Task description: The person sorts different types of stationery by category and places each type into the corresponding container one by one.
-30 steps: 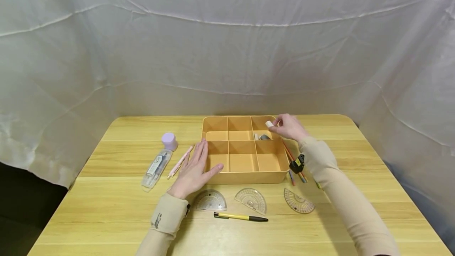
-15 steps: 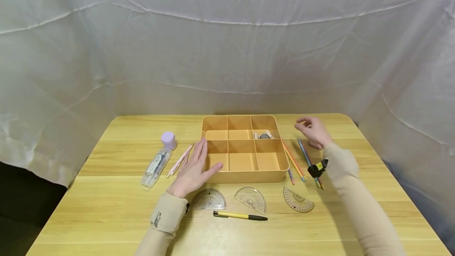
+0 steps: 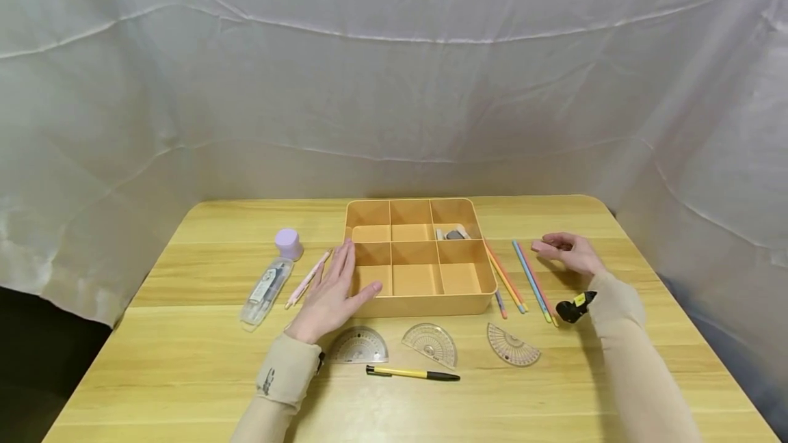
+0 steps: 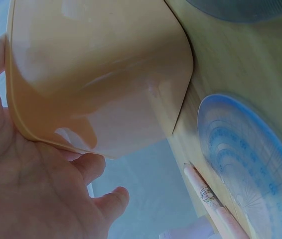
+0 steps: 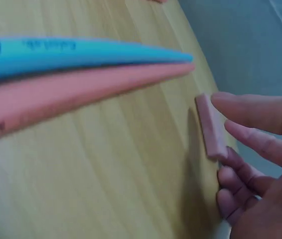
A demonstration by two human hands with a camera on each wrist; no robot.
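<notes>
While left hand [image 3: 326,301] rests spread against orange box [image 3: 425,305], right hand [image 3: 577,256] pinches flat-sided, oblong pink eraser [image 5: 211,128].

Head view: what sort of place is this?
Probably a curtained-off tabletop workspace: wrinkled pale cloth hangs behind and beside the wood-patterned table, which holds a divided orange box and a yellow-and-black pen.
</notes>
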